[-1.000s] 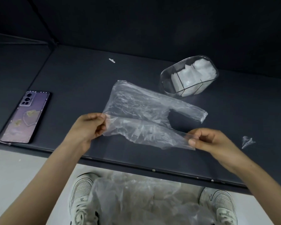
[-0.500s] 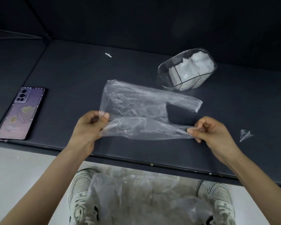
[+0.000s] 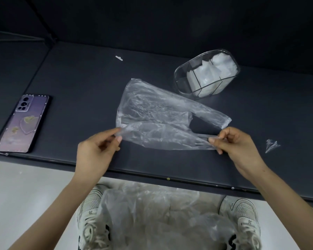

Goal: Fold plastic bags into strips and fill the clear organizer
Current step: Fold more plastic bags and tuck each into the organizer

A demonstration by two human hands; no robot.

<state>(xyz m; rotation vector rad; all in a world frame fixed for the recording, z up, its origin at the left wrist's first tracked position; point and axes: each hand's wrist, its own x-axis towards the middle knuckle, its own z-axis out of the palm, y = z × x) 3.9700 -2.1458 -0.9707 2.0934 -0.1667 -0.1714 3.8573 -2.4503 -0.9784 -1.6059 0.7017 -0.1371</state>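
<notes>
Bag: the plastic bag (image 3: 157, 112) lies on the dark table (image 3: 79, 78) straight ahead of you. Its far half is flat on the surface and its near half is lifted between your hands.
Left hand: your left hand (image 3: 96, 152) pinches the near-left corner of the bag between thumb and forefinger.
Right hand: your right hand (image 3: 238, 145) pinches the near handle at the bag's right end, with the fingers curled round the film.
Long axis: the bag runs left to right, closed end toward your left hand and handles toward your right. The far handle lies loose on the table, just beyond your right knuckles.
Relation that matters: the edge you hold is the near long edge, stretched between both hands. The rest of the bag lies beyond it, so the fold probably goes away from you, across the short way, to narrow the bag into a strip.
Step in hand: by my judgement this is an early lengthwise fold (the bag looks too wide for a strip).
Organizer: the clear organizer (image 3: 181, 82) stands beyond the bag to the right, nearer your right hand. Its compartments hold white folded bags (image 3: 215, 69).
Supply: a heap of loose bags (image 3: 152, 213) lies on the floor between your shoes (image 3: 90, 213).
Also there: a phone (image 3: 23, 123) at the left and a plastic scrap (image 3: 271, 145) at the right.
</notes>
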